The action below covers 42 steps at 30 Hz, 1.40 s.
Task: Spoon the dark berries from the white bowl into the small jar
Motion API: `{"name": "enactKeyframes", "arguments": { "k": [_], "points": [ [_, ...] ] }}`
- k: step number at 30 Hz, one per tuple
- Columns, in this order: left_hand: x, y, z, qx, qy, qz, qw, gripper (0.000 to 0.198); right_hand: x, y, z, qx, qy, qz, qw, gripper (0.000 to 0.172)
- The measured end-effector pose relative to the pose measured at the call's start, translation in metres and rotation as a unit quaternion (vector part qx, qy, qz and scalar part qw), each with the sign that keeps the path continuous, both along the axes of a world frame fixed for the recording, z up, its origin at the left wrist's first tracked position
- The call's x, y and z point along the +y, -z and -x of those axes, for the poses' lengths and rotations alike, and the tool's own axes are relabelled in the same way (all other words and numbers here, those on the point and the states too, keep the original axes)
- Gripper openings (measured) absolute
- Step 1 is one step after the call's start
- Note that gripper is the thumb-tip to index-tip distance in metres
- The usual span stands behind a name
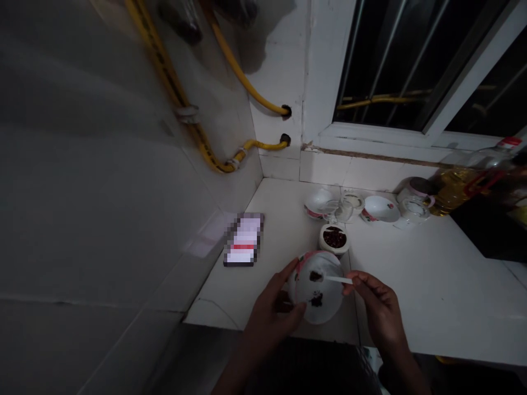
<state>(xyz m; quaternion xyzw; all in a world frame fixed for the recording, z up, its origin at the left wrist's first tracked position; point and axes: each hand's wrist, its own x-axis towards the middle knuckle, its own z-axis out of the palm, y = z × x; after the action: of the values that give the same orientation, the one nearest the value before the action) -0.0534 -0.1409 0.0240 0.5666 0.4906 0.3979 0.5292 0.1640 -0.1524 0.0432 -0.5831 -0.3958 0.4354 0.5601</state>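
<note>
My left hand (276,308) grips the rim of a white bowl (323,315) with a pink-red pattern, tilted toward me over the counter's front part. Pinched in my right hand (379,308) is a small white spoon (339,280), its head inside the bowl and carrying a dark, crumbly substance. A second dark clump (316,299) lies on the bowl's inner surface, nearer to me. Just behind the bowl stands a small white pot (322,241) full of dark reddish-brown bits; their exact kind is unclear in the dim light.
A lit phone (244,241) leans near the left wall. Along the back stand two patterned bowls (319,202) (381,209), a clear glass vessel (341,210) and jars (413,204). An oil bottle (457,184) and a black object (488,227) occupy the right. Yellow pipes (206,151) run along the wall.
</note>
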Motion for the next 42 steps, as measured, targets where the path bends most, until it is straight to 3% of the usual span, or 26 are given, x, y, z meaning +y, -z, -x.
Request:
{"name": "enactKeyframes", "arguments": {
  "k": [6, 9, 11, 13, 17, 20, 23, 26, 28, 32, 34, 36, 42],
  "points": [
    [0.004, 0.012, 0.005, -0.06, 0.004, 0.035, 0.998, 0.079, 0.018, -0.014, -0.019, -0.092, 0.058, -0.067, 0.992, 0.027],
    [0.005, 0.013, 0.007, -0.069, -0.007, 0.04, 0.997, 0.078, 0.034, -0.021, -0.026, -0.2, 0.111, -0.119, 0.966, 0.025],
    [0.005, 0.012, 0.007, -0.069, -0.012, 0.044, 0.997, 0.079, 0.045, -0.021, -0.029, -0.301, 0.134, -0.182, 0.926, 0.023],
    [0.005, 0.012, 0.008, -0.068, -0.015, 0.05, 0.996, 0.08, 0.054, -0.019, -0.032, -0.407, 0.135, -0.257, 0.866, 0.02],
    [0.005, 0.016, 0.011, -0.069, -0.018, 0.056, 0.996, 0.08, 0.063, -0.014, -0.036, -0.556, 0.083, -0.341, 0.753, 0.024],
    [0.007, 0.02, 0.014, -0.073, -0.011, 0.057, 0.996, 0.082, 0.063, -0.015, -0.036, -0.6, 0.045, -0.366, 0.71, 0.03],
    [0.009, 0.021, 0.015, -0.077, -0.009, 0.056, 0.995, 0.083, 0.059, -0.019, -0.035, -0.616, 0.037, -0.385, 0.686, 0.034],
    [0.01, 0.017, 0.014, -0.073, -0.008, 0.051, 0.996, 0.083, 0.056, -0.022, -0.036, -0.622, 0.045, -0.394, 0.675, 0.037],
    [0.011, 0.013, 0.014, -0.064, -0.01, 0.048, 0.997, 0.081, 0.053, -0.024, -0.037, -0.612, 0.054, -0.394, 0.684, 0.036],
    [0.01, 0.0, 0.013, -0.048, -0.018, 0.034, 0.998, 0.079, 0.037, -0.025, -0.036, -0.529, 0.061, -0.388, 0.752, 0.029],
    [0.01, -0.008, 0.013, -0.029, -0.023, 0.019, 0.999, 0.076, 0.026, -0.025, -0.035, -0.489, 0.036, -0.38, 0.784, 0.028],
    [0.009, -0.015, 0.013, 0.003, -0.021, 0.004, 1.0, 0.074, 0.016, -0.025, -0.032, -0.476, -0.009, -0.371, 0.797, 0.028],
    [0.007, -0.03, 0.011, 0.06, -0.016, -0.087, 0.994, 0.069, 0.006, -0.025, -0.018, -0.521, -0.09, -0.399, 0.749, 0.037]
  ]
}}
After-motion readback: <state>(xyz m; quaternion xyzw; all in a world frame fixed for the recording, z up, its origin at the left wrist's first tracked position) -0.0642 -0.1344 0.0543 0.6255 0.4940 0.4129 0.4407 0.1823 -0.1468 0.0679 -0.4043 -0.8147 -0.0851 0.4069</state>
